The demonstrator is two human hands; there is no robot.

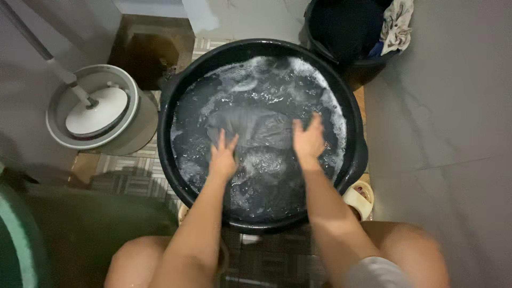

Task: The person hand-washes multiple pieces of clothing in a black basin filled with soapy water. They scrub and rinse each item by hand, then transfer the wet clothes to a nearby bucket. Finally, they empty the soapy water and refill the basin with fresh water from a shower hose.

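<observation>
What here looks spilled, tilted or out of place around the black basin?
Nothing stands out. The black basin sits level, with suds and dark cloth inside it. Both hands, left hand and right hand, rest on the cloth. Clothes hang over the rim of the black bucket.

Tub rim [170, 101] rings the water; mop bucket [101, 109] crowds its left.

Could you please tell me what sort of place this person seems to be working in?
Probably a home wash area or bathroom: a black basin of soapy water holds a dark garment under both hands, a mop bucket stands on the tiled floor, and a laundry bucket sits behind.
</observation>
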